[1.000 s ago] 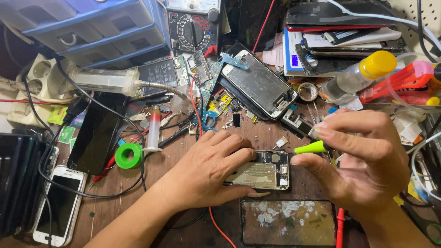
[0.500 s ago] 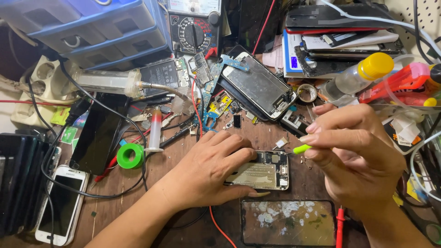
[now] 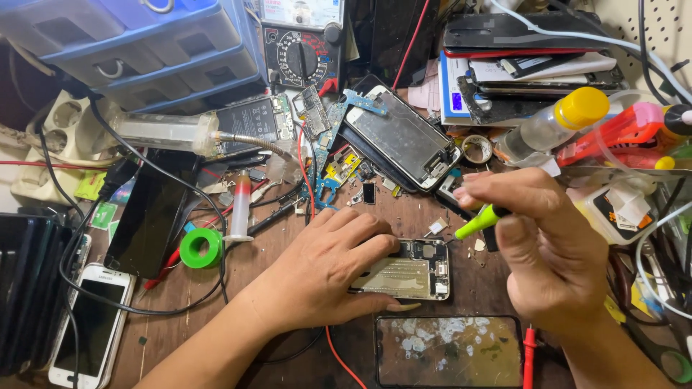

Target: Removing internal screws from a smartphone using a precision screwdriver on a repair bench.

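Two hands work over a cluttered brown wooden bench (image 3: 216,288) (cables everywhere): left hand (image 3: 324,270) lies flat, fingers spread, on the opened grey phone body (image 3: 414,270); right hand (image 3: 548,252), just beside it, pinches a yellow-green-handled tool (image 3: 476,222).

left hand (image 3: 324,270) pins opened phone (image 3: 407,270) | right hand (image 3: 544,252) pinches green-tipped tool (image 3: 477,222)

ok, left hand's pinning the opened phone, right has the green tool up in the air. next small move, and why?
Probably lower the right hand so the tip of the green-handled tool comes down onto the opened phone. The tool sits pinched in the fingers above and to the right of the phone, clear of it, while the left hand lies flat on the phone's left side, holding it on the wooden bench.
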